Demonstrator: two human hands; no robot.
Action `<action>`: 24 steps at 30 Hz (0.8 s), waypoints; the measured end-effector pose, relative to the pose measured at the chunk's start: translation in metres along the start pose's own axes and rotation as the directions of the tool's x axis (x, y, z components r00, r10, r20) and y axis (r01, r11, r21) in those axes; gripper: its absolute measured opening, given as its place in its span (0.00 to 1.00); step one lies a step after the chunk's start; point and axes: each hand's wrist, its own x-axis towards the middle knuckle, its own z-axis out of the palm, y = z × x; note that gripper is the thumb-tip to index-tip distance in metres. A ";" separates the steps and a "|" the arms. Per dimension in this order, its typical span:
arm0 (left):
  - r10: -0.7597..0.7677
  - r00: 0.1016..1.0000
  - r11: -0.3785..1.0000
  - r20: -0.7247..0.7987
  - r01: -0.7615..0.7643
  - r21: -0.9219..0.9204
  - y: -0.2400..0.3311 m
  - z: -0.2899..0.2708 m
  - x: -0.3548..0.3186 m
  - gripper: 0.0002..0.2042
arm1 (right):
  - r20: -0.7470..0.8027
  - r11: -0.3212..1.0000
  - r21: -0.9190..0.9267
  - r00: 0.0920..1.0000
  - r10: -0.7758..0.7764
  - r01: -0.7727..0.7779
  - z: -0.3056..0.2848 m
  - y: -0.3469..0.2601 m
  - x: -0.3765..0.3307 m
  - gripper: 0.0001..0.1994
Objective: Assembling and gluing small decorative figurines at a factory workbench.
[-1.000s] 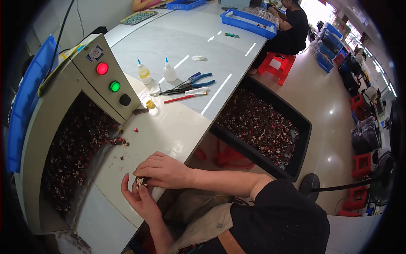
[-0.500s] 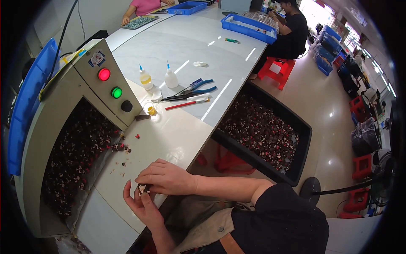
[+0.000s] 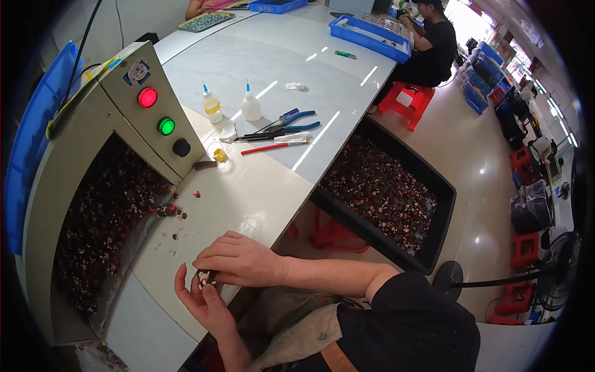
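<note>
My left hand (image 3: 201, 304) is cupped palm-up at the near edge of the white table (image 3: 260, 186), with a few small dark and pale pieces (image 3: 205, 279) lying in it. My right hand (image 3: 238, 260) rests just above it, fingers curled down onto those pieces. To the left stands a grey machine (image 3: 118, 118) with a red, a green and a black button. Its open tray (image 3: 105, 229) holds a heap of small dark, red and white parts. Several loose parts (image 3: 176, 214) lie on the table beside the tray mouth.
Two small glue bottles (image 3: 230, 105), blue-handled pliers (image 3: 288, 121) and a red pencil (image 3: 273, 147) lie mid-table. A black bin (image 3: 387, 198) full of similar parts sits right of the table. Blue trays (image 3: 372, 34), a red stool (image 3: 406, 102) and a seated person (image 3: 434, 43) are farther back.
My hands have stayed together at the table's near edge, shifting slightly toward me. The view has tilted a little; nothing else has moved.
</note>
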 end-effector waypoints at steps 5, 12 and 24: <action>-0.003 1.000 1.000 0.023 0.003 0.007 -0.003 -0.012 -0.004 0.28 | 0.001 1.000 0.017 1.000 0.010 -0.010 0.006 -0.003 -0.002 0.20; -0.104 0.995 0.995 -0.008 0.104 -0.011 -0.017 -0.015 0.006 0.28 | -0.005 0.996 -0.022 0.997 0.082 -0.082 0.027 0.019 -0.015 0.22; -0.151 0.987 0.981 0.047 0.156 -0.116 -0.010 -0.037 0.017 0.30 | 0.016 0.967 0.156 0.979 0.203 -0.203 0.045 0.020 -0.011 0.21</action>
